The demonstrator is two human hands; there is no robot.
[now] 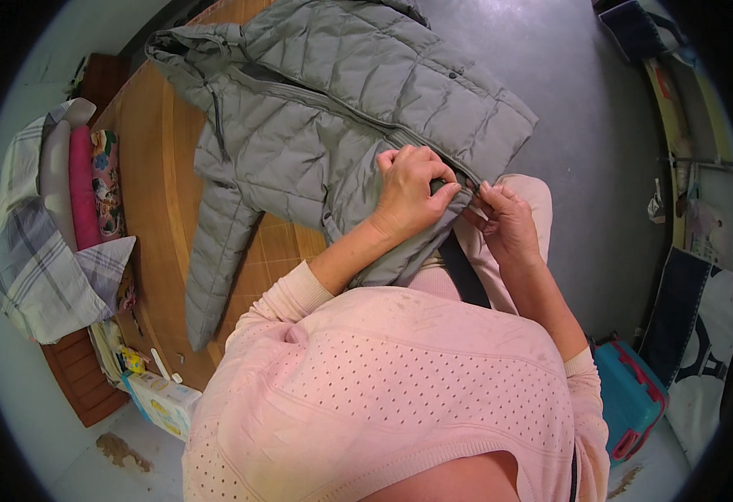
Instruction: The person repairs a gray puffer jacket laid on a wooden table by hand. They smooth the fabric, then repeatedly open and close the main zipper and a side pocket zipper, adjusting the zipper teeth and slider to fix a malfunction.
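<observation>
A grey-green quilted puffer jacket (291, 144) lies spread over the wooden surface before me, its hood at the far left. Its front zipper (366, 119) is parted along much of its length. My left hand (413, 191) pinches the near front edge close to the hem. At the lower end of the zipper, my right hand (504, 216) grips the jacket's edge between thumb and fingers. The zipper's bottom fitting is mostly hidden by my fingertips. One sleeve (222, 270) stretches toward me on the left, and the lower hem droops over my lap.
Folded bedding with a plaid cloth (59, 270) and a pink roll (84, 188) is stacked at the left. A white package (162, 401) sits at the lower left. Grey floor (586, 157) lies to the right, with a teal suitcase (630, 395) near a wall.
</observation>
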